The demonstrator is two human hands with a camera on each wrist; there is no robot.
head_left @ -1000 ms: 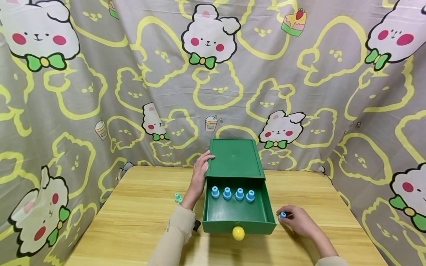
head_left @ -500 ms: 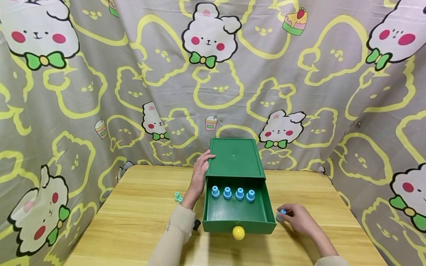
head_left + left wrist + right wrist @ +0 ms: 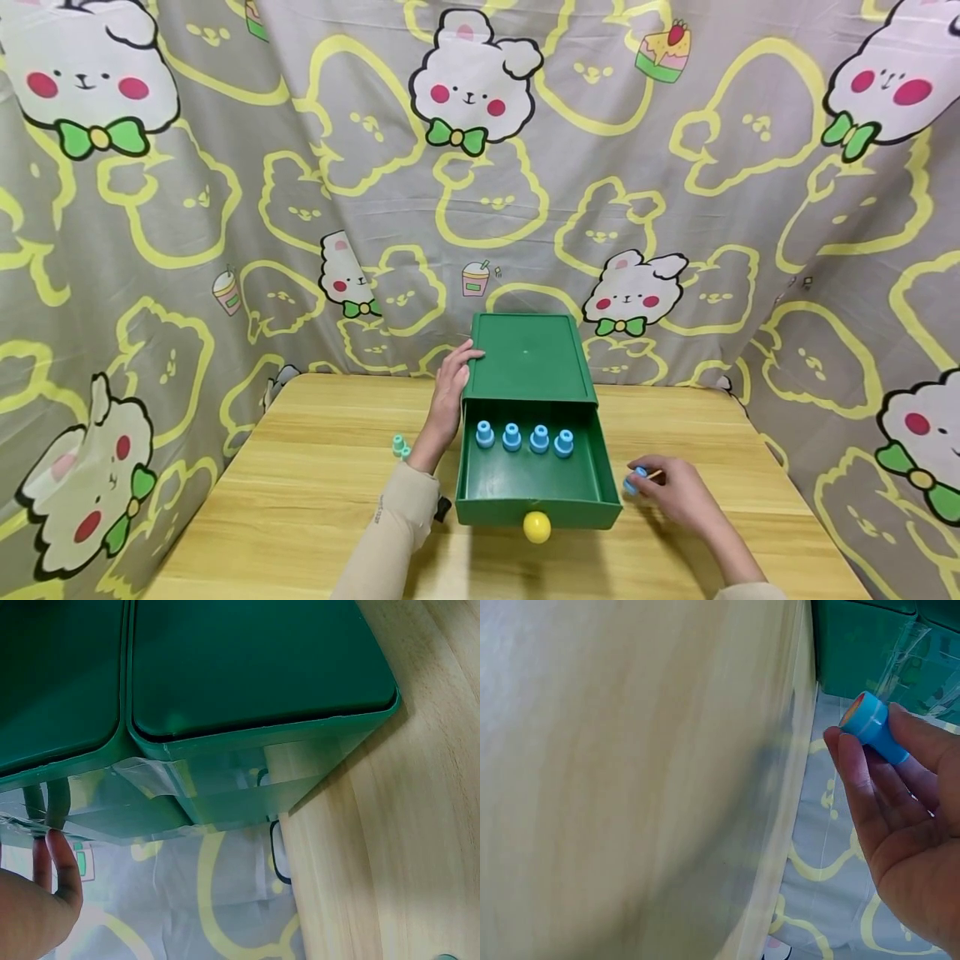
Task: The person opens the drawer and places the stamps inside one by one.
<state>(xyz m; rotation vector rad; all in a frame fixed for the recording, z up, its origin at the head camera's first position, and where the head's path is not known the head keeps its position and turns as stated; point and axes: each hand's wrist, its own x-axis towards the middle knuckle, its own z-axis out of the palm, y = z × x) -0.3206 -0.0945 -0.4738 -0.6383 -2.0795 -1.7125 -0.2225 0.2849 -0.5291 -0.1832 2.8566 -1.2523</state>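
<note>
My right hand [image 3: 678, 493] pinches a small blue toy stamp [image 3: 876, 727] between thumb and fingers, to the right of the green drawer [image 3: 540, 512]. In the right wrist view the stamp's round orange face shows, and it is held above the table. My left hand [image 3: 448, 387] rests along the left side of the green drawer cabinet [image 3: 528, 358], its fingers straight at the top edge. The drawer is pulled out, and several blue stamps [image 3: 512, 437] stand upright in a row toward its back. A yellow ball knob [image 3: 537, 527] sits on the drawer front.
Two mint-green stamp-like pieces [image 3: 400, 445] are on the wooden table [image 3: 315, 467], left of the cabinet. A small black object [image 3: 442, 509] lies beside the left forearm. Clear tape [image 3: 146, 776] joins the two stacked cabinet units. A patterned curtain [image 3: 337, 167] surrounds the table.
The stamp in my right hand has been turned slightly between the fingers, and the hand has shifted a little. My left hand, the drawer and the row of stamps stay as they were.
</note>
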